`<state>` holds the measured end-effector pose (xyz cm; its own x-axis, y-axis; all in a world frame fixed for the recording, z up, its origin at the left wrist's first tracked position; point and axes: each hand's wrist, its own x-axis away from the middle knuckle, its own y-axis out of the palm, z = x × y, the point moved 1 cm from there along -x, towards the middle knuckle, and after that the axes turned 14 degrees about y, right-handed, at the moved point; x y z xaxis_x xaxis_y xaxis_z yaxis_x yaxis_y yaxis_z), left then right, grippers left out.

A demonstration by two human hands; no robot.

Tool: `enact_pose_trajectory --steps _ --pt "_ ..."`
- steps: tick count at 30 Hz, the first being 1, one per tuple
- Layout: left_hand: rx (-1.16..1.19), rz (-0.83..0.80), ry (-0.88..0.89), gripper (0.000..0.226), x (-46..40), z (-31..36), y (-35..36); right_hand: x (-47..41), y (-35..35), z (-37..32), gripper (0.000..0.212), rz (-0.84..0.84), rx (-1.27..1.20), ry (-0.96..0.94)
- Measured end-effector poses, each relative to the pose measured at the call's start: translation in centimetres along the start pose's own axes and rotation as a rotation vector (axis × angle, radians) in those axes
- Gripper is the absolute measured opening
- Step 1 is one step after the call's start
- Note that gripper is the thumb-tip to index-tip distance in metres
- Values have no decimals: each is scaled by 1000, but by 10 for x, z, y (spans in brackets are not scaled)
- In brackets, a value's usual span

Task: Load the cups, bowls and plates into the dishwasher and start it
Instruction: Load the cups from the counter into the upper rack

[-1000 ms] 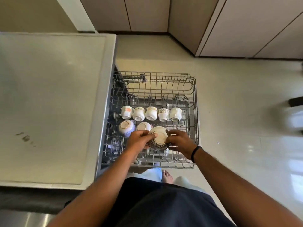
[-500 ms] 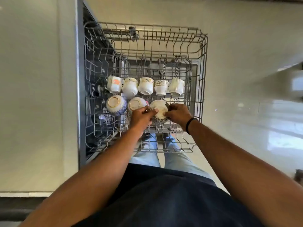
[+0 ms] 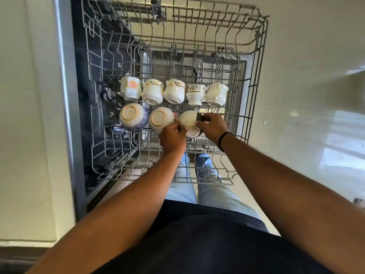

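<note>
Left hand [image 3: 172, 138], right hand [image 3: 212, 125] both grasp round glazed bowl [image 3: 189, 120] over wire rack [image 3: 254, 80].

Your rack [image 3: 262, 80] is pulled out. Five cups [image 3: 174, 91] sit in a row on it, with three bowls [image 3: 132, 116] just beside them.

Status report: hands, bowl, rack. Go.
Left hand and right hand both grip third bowl, tilted over rack. Two bowls, five cups already racked. Nothing in the way.
</note>
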<state>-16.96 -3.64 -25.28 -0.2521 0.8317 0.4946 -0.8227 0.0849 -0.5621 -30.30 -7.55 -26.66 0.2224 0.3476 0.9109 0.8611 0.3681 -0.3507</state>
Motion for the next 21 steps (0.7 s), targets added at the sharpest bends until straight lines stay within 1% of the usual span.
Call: enact_pose_trajectory --steps 5,9,13,15,19,21 --pt "-40 46 4 34 -4 -1 7 -2 1 1 31 10 117 -49" --pt "-7 118 -3 31 2 -3 11 -2 1 4 31 49 140 -98" --pt "15 178 30 28 9 -5 11 2 2 6 45 84 130 -183" --pt "17 184 45 30 11 -6 10 2 5 6 47 107 146 -224" --pt "-13 205 83 27 10 -7 13 -4 7 8 40 90 184 -225" --pt "-41 207 103 25 8 -7 14 -8 7 12 40 76 186 -215"
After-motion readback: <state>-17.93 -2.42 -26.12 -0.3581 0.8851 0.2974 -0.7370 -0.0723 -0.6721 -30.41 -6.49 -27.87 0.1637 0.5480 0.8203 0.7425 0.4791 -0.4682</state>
